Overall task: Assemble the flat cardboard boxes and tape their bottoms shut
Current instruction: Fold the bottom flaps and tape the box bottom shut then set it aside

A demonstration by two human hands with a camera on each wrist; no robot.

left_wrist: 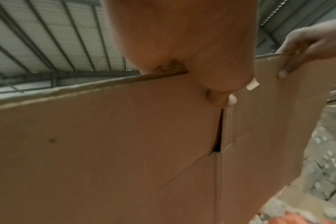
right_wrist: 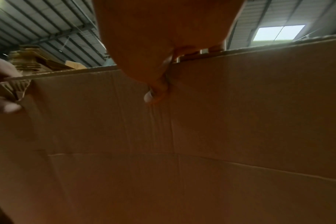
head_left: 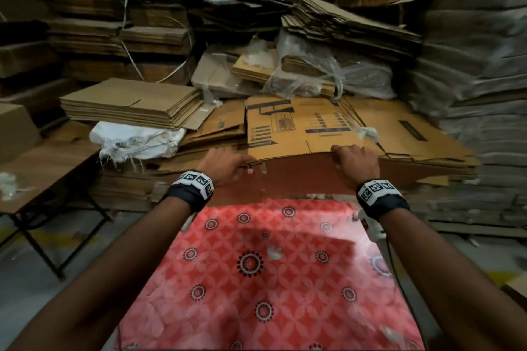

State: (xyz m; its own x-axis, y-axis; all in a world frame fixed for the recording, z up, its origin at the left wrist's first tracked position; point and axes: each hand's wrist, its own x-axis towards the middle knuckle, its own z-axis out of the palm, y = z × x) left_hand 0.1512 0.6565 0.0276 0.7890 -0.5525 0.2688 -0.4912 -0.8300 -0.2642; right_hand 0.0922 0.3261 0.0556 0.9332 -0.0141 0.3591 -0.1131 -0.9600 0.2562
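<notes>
A dim warehouse fills the head view, with tall stacks of flattened cardboard (head_left: 94, 23) reaching across the upper half of the frame and a blurred grey stack down the right edge. At the centre left, a neat pile of flat plain boxes (head_left: 131, 102) rests on a frayed white sack (head_left: 137, 139). To the right of centre lie printed flat cartons with dark blue markings (head_left: 299, 125), and above them are cardboard bundles wrapped in clear plastic (head_left: 328, 74). A metal-legged table (head_left: 34, 179) stands at the left edge. In the lower middle of the frame, a red cloth (head_left: 265, 273) patterned with black-and-white circles is spread out.

A flat cardboard box (head_left: 299, 177) is held at the centre of the head view, just above the far edge of the cloth and in front of the printed cartons. Its plain brown face is turned toward the viewer. Both hands grip its top edge. The left hand (head_left: 225, 164) pinches the edge near the left end, next to a slot between two flaps, with the thumb on the near face. The right hand (head_left: 356, 164) clamps the edge further right, fingers curled over the top and thumb pressed on the near side. Both wrists wear black bands carrying white square-patterned markers. The wrist views show the box's creases and a corrugated metal roof overhead.
</notes>
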